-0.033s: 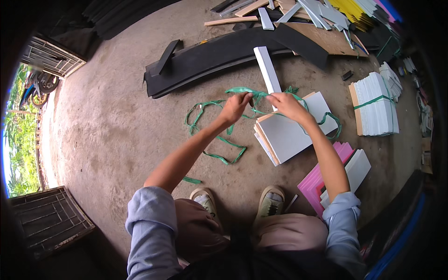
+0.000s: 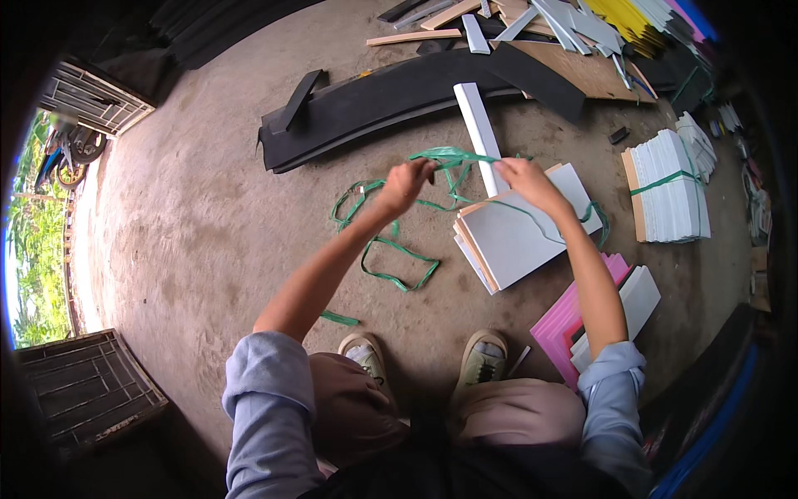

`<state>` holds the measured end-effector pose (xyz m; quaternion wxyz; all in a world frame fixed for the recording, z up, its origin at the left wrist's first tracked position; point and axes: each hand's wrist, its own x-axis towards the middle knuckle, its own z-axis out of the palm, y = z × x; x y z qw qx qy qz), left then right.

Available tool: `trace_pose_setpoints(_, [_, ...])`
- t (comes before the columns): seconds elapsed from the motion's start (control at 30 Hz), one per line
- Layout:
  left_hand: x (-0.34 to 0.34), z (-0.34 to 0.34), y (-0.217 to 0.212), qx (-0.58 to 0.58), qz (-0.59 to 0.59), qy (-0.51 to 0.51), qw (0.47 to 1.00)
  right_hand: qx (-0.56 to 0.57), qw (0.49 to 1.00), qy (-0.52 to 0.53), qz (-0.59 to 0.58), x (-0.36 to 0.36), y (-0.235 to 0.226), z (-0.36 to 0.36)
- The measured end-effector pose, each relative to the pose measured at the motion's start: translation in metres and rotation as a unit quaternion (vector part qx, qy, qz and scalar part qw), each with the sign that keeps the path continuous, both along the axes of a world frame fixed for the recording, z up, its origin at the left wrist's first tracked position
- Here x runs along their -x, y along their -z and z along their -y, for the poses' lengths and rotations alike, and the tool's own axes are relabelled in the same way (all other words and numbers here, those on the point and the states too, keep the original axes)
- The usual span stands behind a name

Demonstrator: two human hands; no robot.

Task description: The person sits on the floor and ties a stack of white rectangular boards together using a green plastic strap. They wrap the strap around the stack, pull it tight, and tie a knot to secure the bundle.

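Note:
A green plastic strap [image 2: 453,155] runs between my two hands. My left hand [image 2: 406,185] is closed around one part of it, and my right hand [image 2: 530,181] pinches it further along. Loose loops of the strap hang below and trail over the floor to the left. Its other end passes across a stack of white and tan boards [image 2: 528,237], which lies under and beside my right hand. Just beyond that stack, a long white strip [image 2: 476,133] points away from me.
Pink and white sheets [image 2: 569,320] lie by my right forearm. A bundle of white sheets [image 2: 669,187] tied with green strap stands at the right. Farther off are a long black foam slab [image 2: 366,116] and a heap of offcuts [image 2: 540,25]. A short green strap piece [image 2: 339,318] lies near my left shoe.
My hands have moved slightly apart, the left one leftward and the right one rightward. A longer, wider stretch of green strap now shows between them.

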<state>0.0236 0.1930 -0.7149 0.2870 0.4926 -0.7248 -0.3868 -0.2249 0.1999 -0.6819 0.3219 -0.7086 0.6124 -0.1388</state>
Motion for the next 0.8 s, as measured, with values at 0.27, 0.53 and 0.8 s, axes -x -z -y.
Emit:
trace_pose_setpoints(0.27, [-0.259, 0.028, 0.016, 0.0, 0.173, -0.46, 0.871, -0.001, 0.841, 0.489, -0.232, 0.313, 0.032, -0.019])
trace_pose_setpoints(0.53, [-0.254, -0.004, 0.031, 0.013, 0.285, -0.304, 0.909, 0.084, 0.905, 0.179, -0.376, 0.114, 0.035, -0.009])
trace_pose_setpoints(0.8, [-0.195, -0.01, 0.039, -0.11, 0.473, -0.24, 0.841, -0.123, 0.937, -0.167, -0.282, -0.047, 0.102, 0.037])
